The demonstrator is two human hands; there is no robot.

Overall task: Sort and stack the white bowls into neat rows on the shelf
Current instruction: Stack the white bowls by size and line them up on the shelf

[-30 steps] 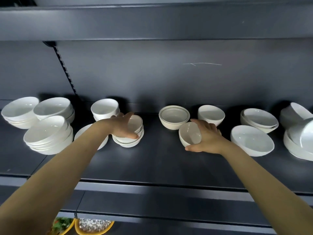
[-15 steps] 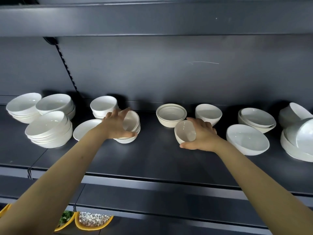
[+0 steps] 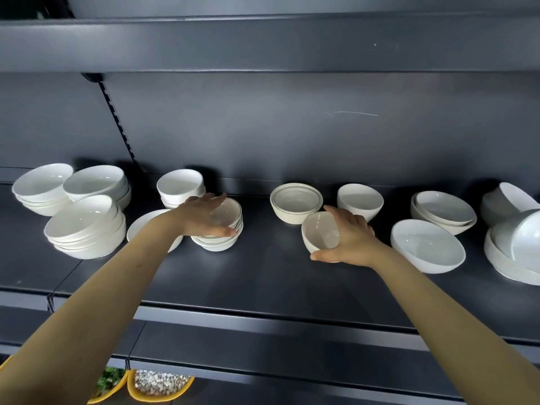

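The head view showed a dark grey shelf (image 3: 263,276) carrying white bowls in loose groups. At far left stood three stacks of wide bowls (image 3: 84,226), close together. A single shallow bowl (image 3: 140,226) lay just beside them, partly hidden by the left forearm. Behind it stood a short stack of deep bowls (image 3: 179,185). The left hand (image 3: 201,217) gripped a stack of rimmed bowls (image 3: 222,229), fingers spread over the top rim and thumb against the near side. At centre sat a ringed cream bowl (image 3: 296,203). The right hand (image 3: 350,241) grasped a small deep bowl (image 3: 320,235), tilted with its opening toward the left, fingers wrapped behind it and thumb below. Behind that hand stood another deep bowl (image 3: 359,200). Further right lay a single wide bowl (image 3: 428,247), a low stack (image 3: 444,211) and, at the edge, leaning bowls (image 3: 517,241).
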